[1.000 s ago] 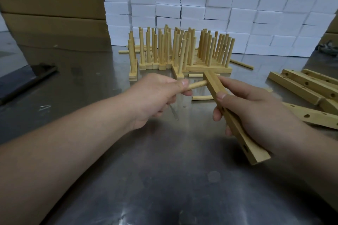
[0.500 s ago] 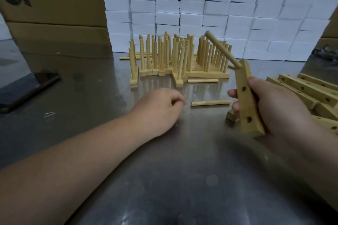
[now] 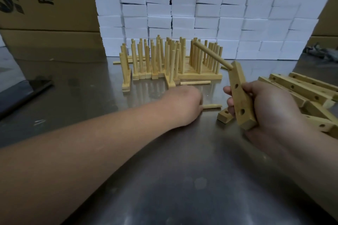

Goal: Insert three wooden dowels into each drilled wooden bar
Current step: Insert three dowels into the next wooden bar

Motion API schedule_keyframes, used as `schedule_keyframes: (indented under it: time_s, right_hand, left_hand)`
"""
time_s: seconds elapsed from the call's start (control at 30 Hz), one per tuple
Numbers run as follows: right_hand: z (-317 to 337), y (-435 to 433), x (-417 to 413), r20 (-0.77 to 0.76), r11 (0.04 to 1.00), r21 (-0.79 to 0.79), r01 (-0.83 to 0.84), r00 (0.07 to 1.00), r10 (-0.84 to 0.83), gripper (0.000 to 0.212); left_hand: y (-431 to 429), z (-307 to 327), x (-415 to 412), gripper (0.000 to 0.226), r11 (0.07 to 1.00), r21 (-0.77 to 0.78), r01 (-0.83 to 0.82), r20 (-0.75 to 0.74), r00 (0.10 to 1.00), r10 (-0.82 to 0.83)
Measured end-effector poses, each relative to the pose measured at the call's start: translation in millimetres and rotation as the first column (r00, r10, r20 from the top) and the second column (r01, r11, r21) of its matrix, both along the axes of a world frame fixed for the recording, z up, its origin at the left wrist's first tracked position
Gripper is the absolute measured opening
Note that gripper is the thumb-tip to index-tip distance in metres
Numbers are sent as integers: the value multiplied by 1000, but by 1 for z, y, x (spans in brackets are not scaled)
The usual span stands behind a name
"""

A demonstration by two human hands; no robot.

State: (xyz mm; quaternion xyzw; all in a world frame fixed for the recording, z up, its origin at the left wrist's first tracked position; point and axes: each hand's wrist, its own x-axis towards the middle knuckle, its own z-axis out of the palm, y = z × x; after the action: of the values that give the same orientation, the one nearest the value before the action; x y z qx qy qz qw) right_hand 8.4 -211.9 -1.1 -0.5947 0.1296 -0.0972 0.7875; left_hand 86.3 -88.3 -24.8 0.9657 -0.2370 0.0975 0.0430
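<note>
Head view shows the right hand gripping a bar with one fitted dowel, while the left hand, its grip impossible to tell, covers the near end of a loose dowel on the table; light, stiff and likely to roll, that dowel is best pinched near one end.

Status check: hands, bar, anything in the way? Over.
Right hand grips bar: top dowel seated, two holes empty. Left hand at loose dowel on table, grip hidden. Spare bar lies close by.
</note>
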Motion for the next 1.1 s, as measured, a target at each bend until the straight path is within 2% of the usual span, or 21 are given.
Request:
schedule_keyframes:
  time_s: [0.1, 0.17, 0.23, 0.33, 0.47, 0.73, 1.1]
  right_hand:
    - [-1, 1, -1, 53, 1000, -29, -8, 999, 10, 24]
    - [1, 2, -1, 73, 999, -39, -11, 997, 14, 25]
    - [2, 2, -2, 77, 998, -56, -23, 997, 28, 26]
    - [1, 4, -3, 77, 992, -84, -90, 992, 96, 26]
    - [-1, 6, -6, 51, 983, -116, -143, 987, 150, 30]
    - [-5, 7, -6, 85, 945, -258, -199, 970, 227, 33]
    - [-11, 9, -5, 83, 941, -273, -201, 969, 231, 26]
  left_hand:
    - [13, -2, -18, 16, 977, -210, -33, -31, 999, 27]
    - [22, -2, -32, 10, 905, -422, -58, -54, 998, 39]
    - [30, -2, -47, 8, 810, -587, -11, -21, 1000, -2]
    - [36, -4, -62, 10, 713, -692, 118, 81, 993, -85]
    - [41, -7, -62, 13, 651, -745, 147, 106, 989, -101]
    - [49, -8, -61, 17, 666, -725, 177, 166, 983, -81]
    - [50, -5, -64, 18, 705, -674, 220, 194, 974, -118]
